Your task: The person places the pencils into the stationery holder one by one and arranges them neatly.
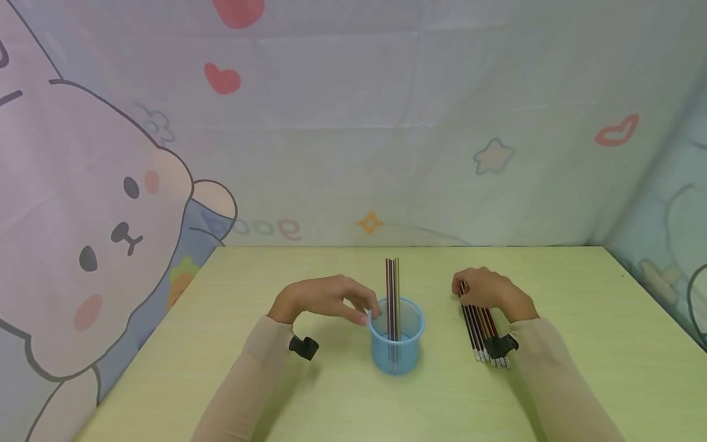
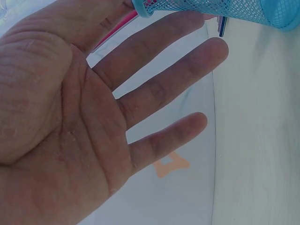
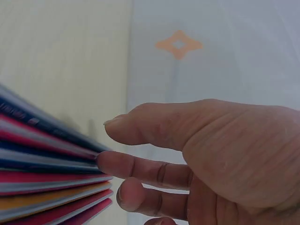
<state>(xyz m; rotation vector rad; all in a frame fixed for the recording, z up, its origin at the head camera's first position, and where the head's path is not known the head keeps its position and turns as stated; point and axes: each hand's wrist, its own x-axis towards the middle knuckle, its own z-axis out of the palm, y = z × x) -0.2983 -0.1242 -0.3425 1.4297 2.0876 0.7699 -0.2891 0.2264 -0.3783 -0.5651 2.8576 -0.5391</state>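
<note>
A light-blue mesh pencil cup (image 1: 381, 355) stands upright on the table, with several striped pencils (image 1: 393, 279) upright in it. At the cup's left rim, my left hand (image 1: 328, 298) holds on with thumb and forefinger; the left wrist view shows its other fingers straight below the mesh. Several more pencils (image 1: 476, 331) lie side by side to the right, their eraser ends toward me. Over their far ends is my right hand (image 1: 486, 288). In the right wrist view its forefinger (image 3: 115, 164) meets the pencil ends, while the thumb (image 3: 136, 124) stays apart from them.
A pale yellow-green table (image 1: 342, 405) carries everything. Behind it hangs a printed cloth (image 1: 353, 153) with hearts, stars and a big cartoon animal at left. Each wrist wears a small black camera (image 1: 304, 347). A dark cable (image 1: 693, 307) hangs at the right edge.
</note>
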